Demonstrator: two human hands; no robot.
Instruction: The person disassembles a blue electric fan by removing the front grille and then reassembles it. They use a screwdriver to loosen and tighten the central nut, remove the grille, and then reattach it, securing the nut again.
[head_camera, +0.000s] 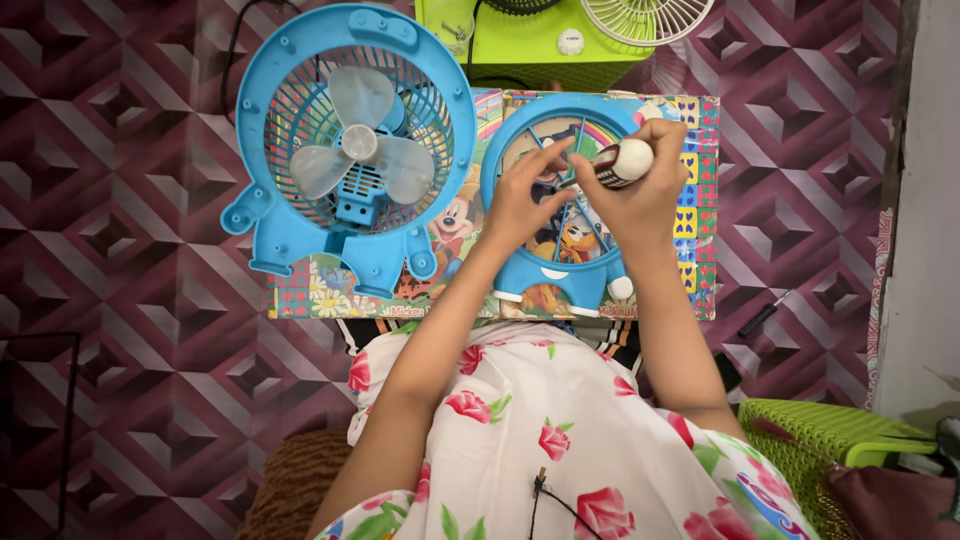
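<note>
Flat colourful cartoon box (700, 200) (rectangular) under fan parts.

The floor is covered by a soft mat with a purple and dark red pattern of square blocks (130, 400). A white wall (925, 200) runs down the right side. A bright lime green plastic box (520, 45) sits at the top, with a small round white wire grille (645, 18) beside it. A green woven plastic basket (810, 440) stands at the bottom right. A thin black wire (240, 50) lies on the mat. The light is bright and even.
</note>
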